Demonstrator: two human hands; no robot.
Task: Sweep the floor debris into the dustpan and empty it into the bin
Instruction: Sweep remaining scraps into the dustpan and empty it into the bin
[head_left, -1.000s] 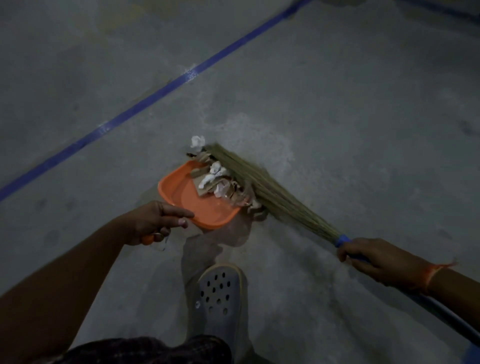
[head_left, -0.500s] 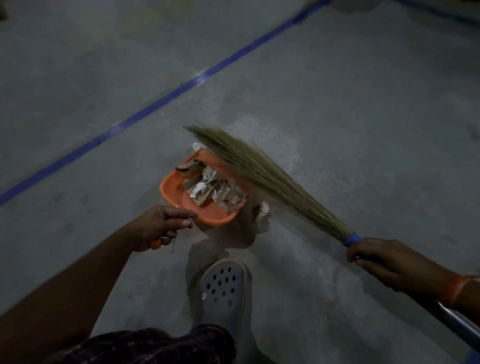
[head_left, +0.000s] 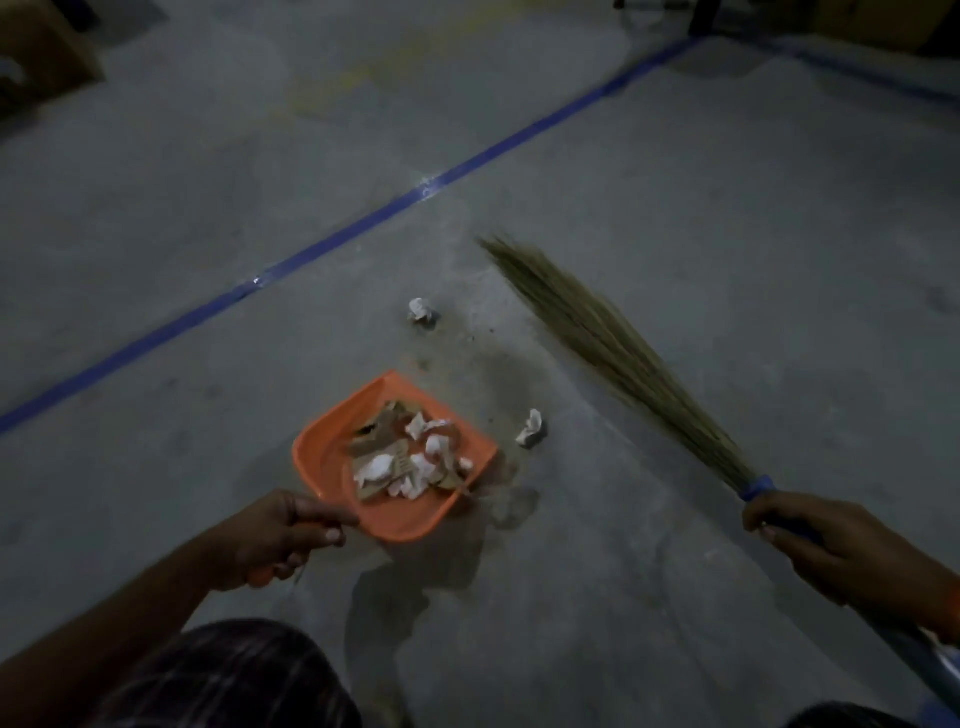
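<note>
Grey concrete floor (head_left: 675, 218), crossed by a blue tape line (head_left: 332, 244) running diagonally. Grass broom (head_left: 613, 353) now lifted up and to the right, well apart from the pan, where half a second ago its bristles lay over the pan's mouth; blurred. Orange dustpan (head_left: 322, 462) drawn nearer, loaded with torn cardboard and crumpled paper (head_left: 405, 457). Left hand (head_left: 275, 535) clenched around the dustpan handle. Right hand (head_left: 831, 545) clenched around the blue broom handle. Two paper scraps now exposed on the floor: one (head_left: 531, 428) just beside the pan's right edge, another (head_left: 420, 310) farther up, well apart.
</note>
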